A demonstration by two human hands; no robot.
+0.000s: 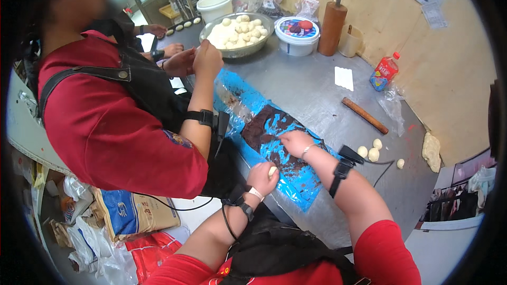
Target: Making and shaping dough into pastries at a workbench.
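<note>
My left hand (262, 180) is closed around a small piece of pale dough (272, 171), at the near edge of the steel table. My right hand (297, 143) is over the dark brown paste (257, 126), fingers curled down at its surface. A dark shape projects from those fingers; whether it is a tool or paste cannot be made out. The paste is smeared across a blue plastic bag (299, 190) laid flat on the table, with blue showing through in streaks.
A co-worker in a red sleeve (115, 126) stands close at left, hands raised. Beyond are a metal bowl (237, 52) of dough balls and a lidded tub (297, 45). To the right lie a wooden rolling pin (364, 115), several dough balls (373, 154) and a dough lump (431, 152).
</note>
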